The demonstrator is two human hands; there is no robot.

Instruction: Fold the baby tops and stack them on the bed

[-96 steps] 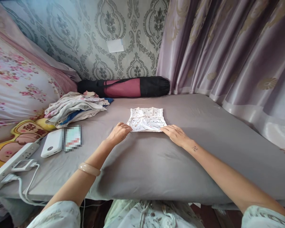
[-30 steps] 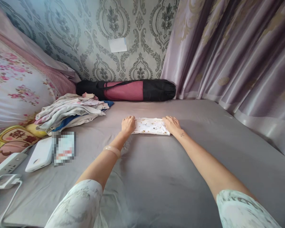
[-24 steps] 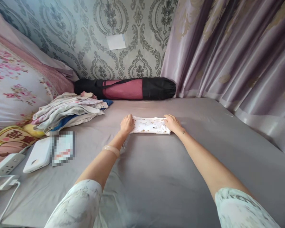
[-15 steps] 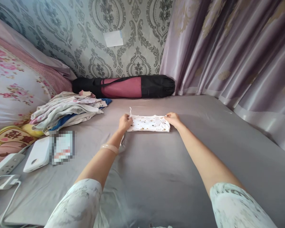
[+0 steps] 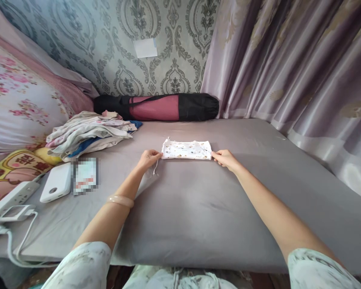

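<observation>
A small white garment (image 5: 186,150) with a scattered print lies on the grey bed sheet, folded into a flat rectangle. Thin white tie strings trail at its left side. My left hand (image 5: 150,157) pinches the lower left corner between thumb and fingers. At the lower right corner, my right hand (image 5: 225,158) has the edge pinched in the same way. The rest of the fold lies flat between the two hands. A pale bangle (image 5: 120,200) circles my left forearm.
Crumpled clothes (image 5: 90,132) are heaped at left, near a white power bank (image 5: 56,182), a blurred-out flat item (image 5: 86,176) and a power strip (image 5: 15,200) with cables. A pink and black rolled bag (image 5: 155,107) lies along the wall. Curtains (image 5: 282,64) hang at right.
My hands have slid from the garment's upper part down to its lower corners, the left one also outward. The garment looks flatter and squarer. The view has shifted a little.
</observation>
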